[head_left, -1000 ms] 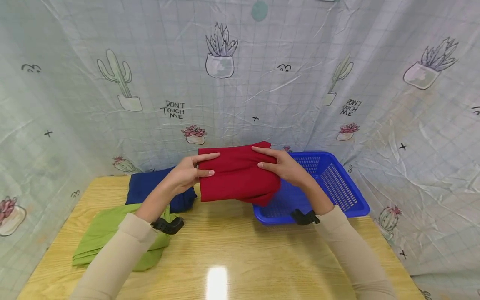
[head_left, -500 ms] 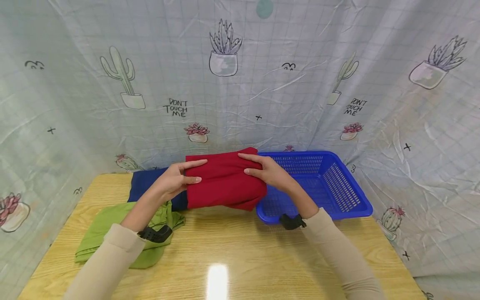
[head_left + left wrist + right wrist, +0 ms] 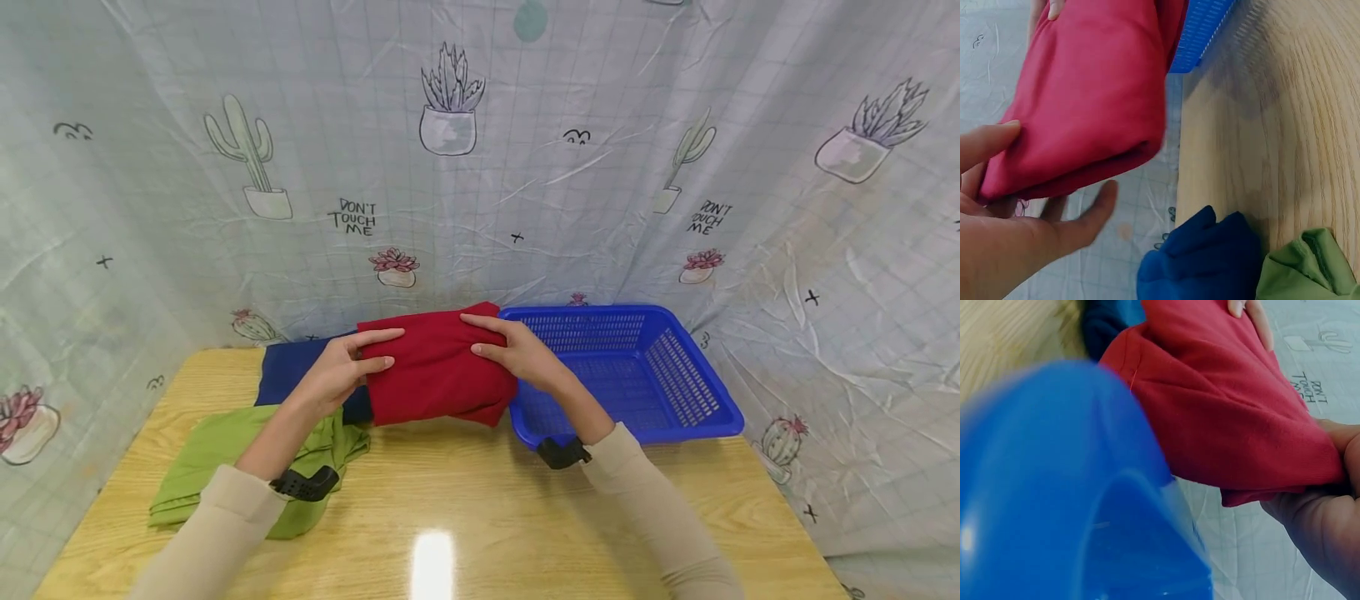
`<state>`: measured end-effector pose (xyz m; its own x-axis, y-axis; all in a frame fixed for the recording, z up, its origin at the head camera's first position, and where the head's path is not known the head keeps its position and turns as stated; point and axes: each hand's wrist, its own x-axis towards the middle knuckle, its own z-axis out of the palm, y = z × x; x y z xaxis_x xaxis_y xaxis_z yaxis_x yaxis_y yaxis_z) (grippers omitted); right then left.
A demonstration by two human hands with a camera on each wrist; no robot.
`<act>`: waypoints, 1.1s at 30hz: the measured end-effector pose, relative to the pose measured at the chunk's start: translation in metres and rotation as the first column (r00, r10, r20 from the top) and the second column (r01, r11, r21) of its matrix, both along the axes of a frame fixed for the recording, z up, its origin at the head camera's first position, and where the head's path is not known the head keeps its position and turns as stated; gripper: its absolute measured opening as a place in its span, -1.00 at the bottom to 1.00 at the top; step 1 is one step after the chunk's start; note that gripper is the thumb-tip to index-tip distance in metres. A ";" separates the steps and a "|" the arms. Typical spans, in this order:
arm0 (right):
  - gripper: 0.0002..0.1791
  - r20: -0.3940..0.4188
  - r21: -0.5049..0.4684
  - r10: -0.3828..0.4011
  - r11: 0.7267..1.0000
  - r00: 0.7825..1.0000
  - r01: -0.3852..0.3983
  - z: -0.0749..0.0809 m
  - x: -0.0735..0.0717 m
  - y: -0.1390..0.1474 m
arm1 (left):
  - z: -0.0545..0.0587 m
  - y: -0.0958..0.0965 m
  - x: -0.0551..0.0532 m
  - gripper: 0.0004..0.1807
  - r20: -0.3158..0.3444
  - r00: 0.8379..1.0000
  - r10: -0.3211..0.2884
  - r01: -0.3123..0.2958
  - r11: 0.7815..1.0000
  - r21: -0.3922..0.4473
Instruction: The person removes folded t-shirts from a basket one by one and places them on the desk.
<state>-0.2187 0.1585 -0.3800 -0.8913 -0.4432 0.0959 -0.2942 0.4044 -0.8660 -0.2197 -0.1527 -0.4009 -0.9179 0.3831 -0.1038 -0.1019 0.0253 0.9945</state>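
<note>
A folded red cloth (image 3: 438, 371) is held up between both hands, just left of the blue basket. My left hand (image 3: 339, 371) grips its left edge; in the left wrist view the thumb lies over the top and other fingers reach underneath. My right hand (image 3: 521, 354) grips the opposite end, near the basket's left rim, and the right wrist view shows fingers beneath the red fabric (image 3: 1229, 419). Partly behind the red cloth and left hand lies a dark blue folded cloth (image 3: 292, 367). A green folded cloth (image 3: 210, 454) rests on the table under the left forearm.
A blue perforated plastic basket (image 3: 693, 379) stands at the back right, with nothing seen inside. The wooden table (image 3: 480, 517) runs back to a hanging curtain (image 3: 517, 183) printed with cacti. In the right wrist view the basket rim (image 3: 1041, 456) looms close.
Both hands have carried the red cloth leftward and slightly down, away from above the basket and partly over the dark blue cloth. The grip looks the same.
</note>
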 end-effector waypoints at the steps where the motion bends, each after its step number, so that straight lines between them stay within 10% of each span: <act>1: -0.43 0.006 -0.015 0.003 1.000 1.000 -0.003 0.000 0.001 -0.001 | -0.001 0.000 0.000 -0.42 -0.023 1.000 0.002 -0.002 1.000 0.009; 13: -0.44 0.019 -0.068 0.038 0.997 0.999 -0.037 0.002 0.010 -0.012 | 0.001 -0.003 0.009 -0.46 -0.116 0.993 -0.032 0.039 0.998 0.058; 23: -0.46 -0.280 0.150 0.041 0.989 0.959 0.002 -0.013 0.024 -0.031 | -0.003 -0.025 0.025 -0.39 -0.031 1.000 0.004 -0.005 1.000 -0.017; 33: -0.48 -0.336 0.422 0.046 0.900 0.941 0.107 -0.035 0.059 -0.055 | -0.042 -0.031 0.041 -0.34 0.092 0.995 -0.045 0.043 0.999 0.019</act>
